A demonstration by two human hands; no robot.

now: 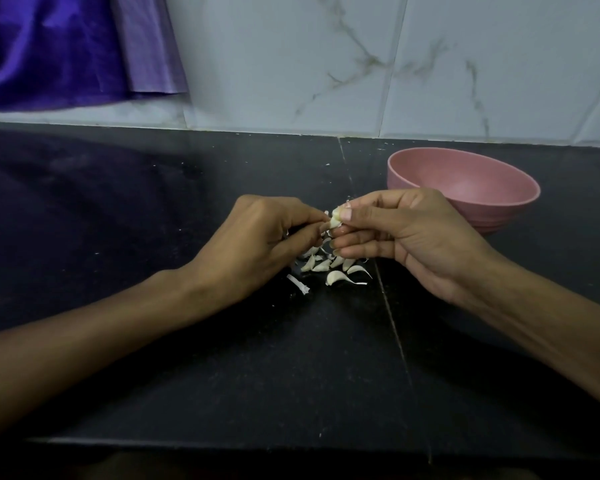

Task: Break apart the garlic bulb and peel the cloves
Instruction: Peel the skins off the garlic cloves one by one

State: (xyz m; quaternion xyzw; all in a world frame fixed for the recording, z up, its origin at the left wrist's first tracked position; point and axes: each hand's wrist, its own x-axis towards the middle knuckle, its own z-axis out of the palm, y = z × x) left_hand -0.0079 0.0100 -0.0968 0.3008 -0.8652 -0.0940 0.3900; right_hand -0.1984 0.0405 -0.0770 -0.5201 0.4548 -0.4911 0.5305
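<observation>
A pale garlic clove (335,220) is held just above the black counter between both hands. My right hand (406,237) pinches it with thumb and fingertips from the right. My left hand (267,240) pinches its left side with curled fingers. Below the hands lies a small heap of several loose garlic cloves and skins (329,266) on the counter. A white stem piece (298,284) lies at the heap's left edge.
A pink bowl (478,206) stands on the counter behind my right hand, and its inside looks bare. The black counter (187,358) has a seam running front to back. A marble-tiled wall rises behind, with purple cloth (66,46) hanging at the upper left.
</observation>
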